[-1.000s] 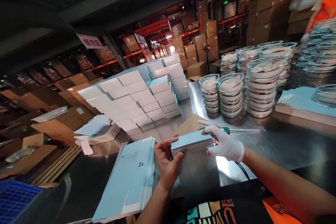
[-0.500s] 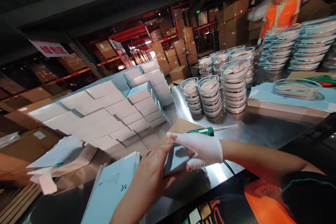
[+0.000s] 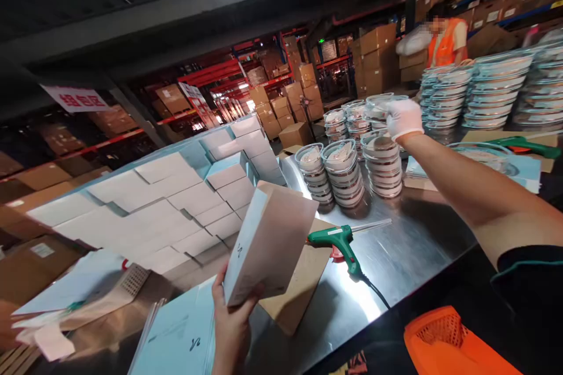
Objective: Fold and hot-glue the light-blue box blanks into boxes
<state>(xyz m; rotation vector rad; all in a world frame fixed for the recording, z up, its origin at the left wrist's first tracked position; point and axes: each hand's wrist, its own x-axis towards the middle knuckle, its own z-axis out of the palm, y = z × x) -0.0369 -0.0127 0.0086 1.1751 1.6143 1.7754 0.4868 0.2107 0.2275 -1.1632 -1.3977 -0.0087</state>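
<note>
My left hand [image 3: 235, 310] grips a pale cardboard box [image 3: 275, 240] low at its near end, thumb on one face and fingers round the side. The box is tilted, raised over a brown cardboard sheet [image 3: 292, 304]. My right hand [image 3: 403, 117], in a white covering with bare wrist, reaches out to the stacked glass containers. Its fingers are closed at the rim of the top glass container [image 3: 382, 143] of a front stack; the fingertips are partly hidden. A green hot glue gun [image 3: 341, 240] with a clear glue stick lies on the metal table, between my hands.
White boxes [image 3: 145, 211] form a wall at the left. Flat blue-white cartons [image 3: 176, 328] lie beside my left hand. More glass container stacks [image 3: 497, 91] stand at the right, near a second green glue gun [image 3: 523, 145]. A person in an orange vest [image 3: 446, 41] is behind them.
My right hand has left the box and moved up and right to the container stacks. My left hand has raised and tipped the box. The glue gun shows more fully.
</note>
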